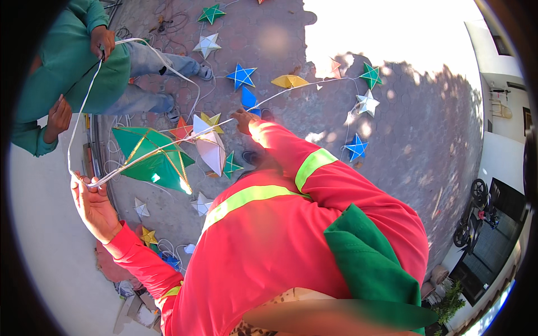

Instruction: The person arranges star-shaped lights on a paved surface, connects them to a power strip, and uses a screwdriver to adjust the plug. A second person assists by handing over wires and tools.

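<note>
The work looks partway along: the white cord (280,94) is off the ground and stretched between the two hands, while what is left appears to be its loose end, which bends round the left hand (95,207) and climbs toward 12 o'clock to a co-worker's upper hand (103,42). The lanterns themselves seem finished, each one formed and covered; on the far side, a green star (371,74), a white star (367,103) and a blue star (356,147) appear already joined by a thin line, though whether every other piece is attached I cannot tell. The left hand is palm up with its fingers partly curled, the cord caught between thumb and fingertips. The right hand (244,121), seen from its back, has its fingers closed over the same cord; how firmly, I cannot tell. From the left hand the cord runs toward 2 o'clock to the right hand, then on in the same direction toward the green star. Close by the left hand at 2 o'clock is the big green lantern (137,144), crossed by the cord. Near the right hand, a pinkish-white lantern (212,150) sits at 8 o'clock, a blue lantern (248,98) at 12, and a yellow lantern (290,81) between 1 and 2.
</note>
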A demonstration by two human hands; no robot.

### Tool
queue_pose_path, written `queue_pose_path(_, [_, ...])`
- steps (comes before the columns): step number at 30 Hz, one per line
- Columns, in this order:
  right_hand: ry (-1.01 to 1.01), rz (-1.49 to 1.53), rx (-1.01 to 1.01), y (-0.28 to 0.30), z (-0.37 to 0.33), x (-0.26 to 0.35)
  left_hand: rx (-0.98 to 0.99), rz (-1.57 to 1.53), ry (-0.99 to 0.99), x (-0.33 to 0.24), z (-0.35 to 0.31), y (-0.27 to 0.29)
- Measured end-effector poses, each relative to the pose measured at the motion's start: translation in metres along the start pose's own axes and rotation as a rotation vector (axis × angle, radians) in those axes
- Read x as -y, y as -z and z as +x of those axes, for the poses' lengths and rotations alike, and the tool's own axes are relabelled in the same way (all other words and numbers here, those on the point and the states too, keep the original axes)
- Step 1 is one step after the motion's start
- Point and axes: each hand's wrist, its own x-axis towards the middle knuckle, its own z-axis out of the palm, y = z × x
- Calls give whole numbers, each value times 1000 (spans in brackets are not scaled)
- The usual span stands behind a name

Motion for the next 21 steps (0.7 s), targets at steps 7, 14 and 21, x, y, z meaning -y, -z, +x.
queue_pose_path(7, [153, -71, -154, 6, -4, -19, -57, 67, 16, -36, 45, 63])
queue_pose_path(14, [411, -96, -207, 29, -46, 47, -90, 157, 11, -19, 59, 103])
queue_pose_path(21, [789, 22, -184, 51, -74, 168, -141, 211, -18, -15, 71, 129])
